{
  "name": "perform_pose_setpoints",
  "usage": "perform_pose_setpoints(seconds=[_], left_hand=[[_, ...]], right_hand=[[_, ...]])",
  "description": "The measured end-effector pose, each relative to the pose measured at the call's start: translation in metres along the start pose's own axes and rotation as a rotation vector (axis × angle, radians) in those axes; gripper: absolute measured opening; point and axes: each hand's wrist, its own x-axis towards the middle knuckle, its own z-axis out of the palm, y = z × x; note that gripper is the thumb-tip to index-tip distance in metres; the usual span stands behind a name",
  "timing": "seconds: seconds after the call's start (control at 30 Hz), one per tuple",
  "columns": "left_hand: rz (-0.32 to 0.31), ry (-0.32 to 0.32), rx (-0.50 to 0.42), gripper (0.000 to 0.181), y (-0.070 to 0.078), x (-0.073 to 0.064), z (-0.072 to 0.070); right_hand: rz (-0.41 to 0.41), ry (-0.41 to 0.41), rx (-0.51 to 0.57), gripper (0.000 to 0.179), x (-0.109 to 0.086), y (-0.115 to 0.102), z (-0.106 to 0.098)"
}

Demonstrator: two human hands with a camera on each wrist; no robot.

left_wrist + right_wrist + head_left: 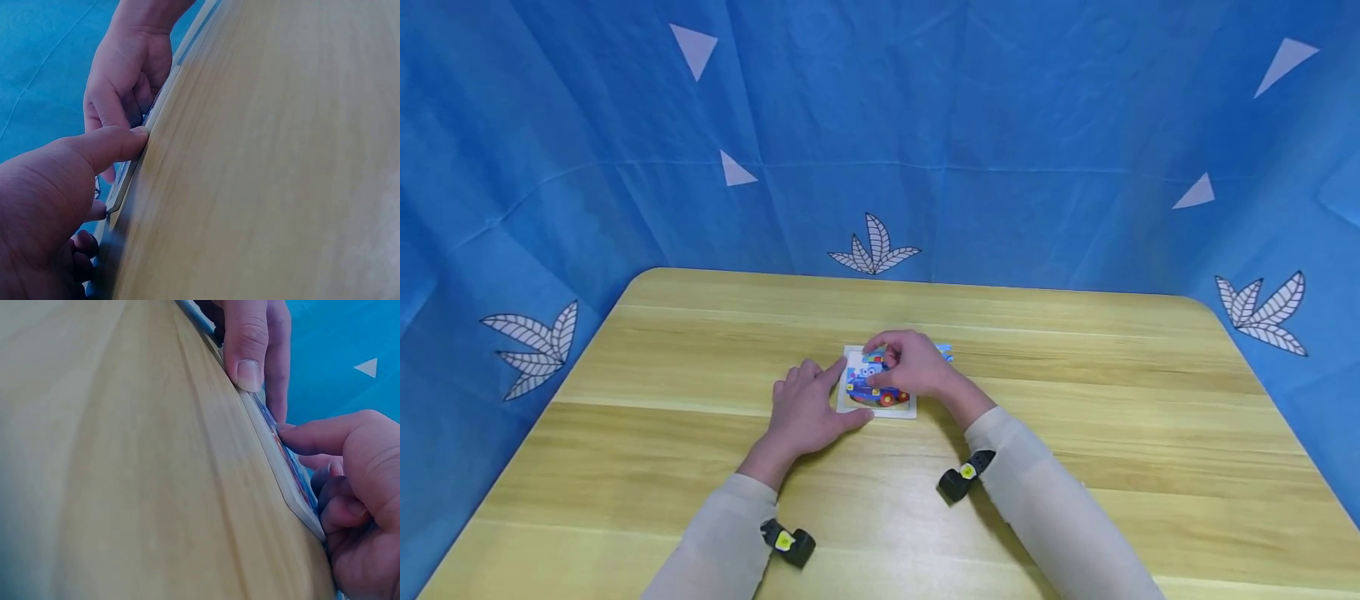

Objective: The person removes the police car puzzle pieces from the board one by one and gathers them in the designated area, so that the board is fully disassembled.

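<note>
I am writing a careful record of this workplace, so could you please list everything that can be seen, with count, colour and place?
Picture puzzle: one, blue vehicle with pale border, between the grips
Puzzle piece: at least one, mostly blue, on the table beyond the right grip, partly hidden
Table: one, light wood, under everything
Cloth: blue, behind and beside the table
Triangles: four in head view, whitish, on the cloth
Leaf motifs: three, white with dark lines, on the cloth
Wrist cameras: two, black, one per wrist
Sleeves: two, beige
Left grip: one, at the puzzle's left
Right grip: one, over the puzzle
</note>
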Motion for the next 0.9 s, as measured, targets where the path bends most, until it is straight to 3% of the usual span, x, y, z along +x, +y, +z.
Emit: perform_pose_setpoints(seconds=[0.9], left_hand=[[-0.005,0.005,0.012,0.096,-0.0005,0.0026,0.0038]], right_hand=[[0.028,-0.073,0.063,0.024,0.0042,0.003,-0.0001]])
